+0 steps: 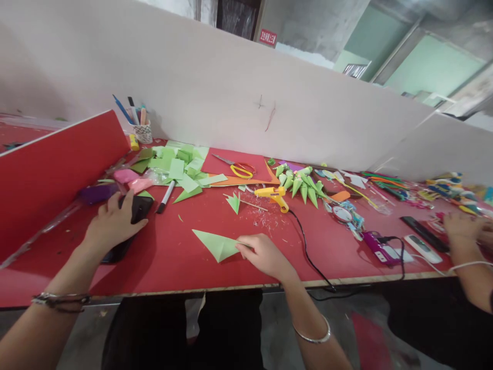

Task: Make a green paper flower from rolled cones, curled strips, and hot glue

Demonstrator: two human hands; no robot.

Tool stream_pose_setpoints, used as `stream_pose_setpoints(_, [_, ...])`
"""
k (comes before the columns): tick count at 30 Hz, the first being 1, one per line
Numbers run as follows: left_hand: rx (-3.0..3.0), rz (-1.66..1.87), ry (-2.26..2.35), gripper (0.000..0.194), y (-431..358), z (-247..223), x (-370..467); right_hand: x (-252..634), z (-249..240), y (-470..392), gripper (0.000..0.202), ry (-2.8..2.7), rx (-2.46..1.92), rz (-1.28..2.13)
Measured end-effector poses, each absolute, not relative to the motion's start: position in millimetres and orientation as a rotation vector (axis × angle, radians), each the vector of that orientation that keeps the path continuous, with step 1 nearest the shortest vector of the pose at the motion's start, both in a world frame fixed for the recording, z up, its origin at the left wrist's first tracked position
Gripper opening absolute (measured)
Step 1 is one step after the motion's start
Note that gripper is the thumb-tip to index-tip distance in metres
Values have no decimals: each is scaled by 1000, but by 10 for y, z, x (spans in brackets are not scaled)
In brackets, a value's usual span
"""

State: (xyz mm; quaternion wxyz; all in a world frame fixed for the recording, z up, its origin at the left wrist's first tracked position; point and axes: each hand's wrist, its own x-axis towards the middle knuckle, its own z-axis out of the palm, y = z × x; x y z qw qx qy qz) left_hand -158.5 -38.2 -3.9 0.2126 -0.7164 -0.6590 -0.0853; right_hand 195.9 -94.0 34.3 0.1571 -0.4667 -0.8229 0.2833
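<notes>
My left hand (113,223) lies over a black phone (141,208) at the left of the red table, its fingers curved along the far and left side and the thumb across the right. The palm hides part of the phone. My right hand (265,254) pinches the right corner of a light green folded paper (217,245), which spreads out to the left near the table's front edge. Beyond it lie a small green folded paper piece (233,203), a thin wooden stick (252,204) and a yellow hot glue gun (273,194) with a black cord.
Green paper pieces (177,164) are heaped at the back left, near a marker (166,196) and a pen cup (142,132). Scissors (241,168) and green paper cones (300,182) lie further right. Another person's hands (466,228) are at the far right, beside a purple box (379,248).
</notes>
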Motion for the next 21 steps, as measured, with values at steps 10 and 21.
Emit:
stream_pose_setpoints(10, [-2572, -626, -944, 21, -1047, 409, -78, 1761, 367, -932, 23, -2434, -1255, 819])
stream_pose_setpoints(21, [-2401, -753, -1089, 26, -1011, 240, -120, 1811, 406, -946, 34, -2370, -1159, 996])
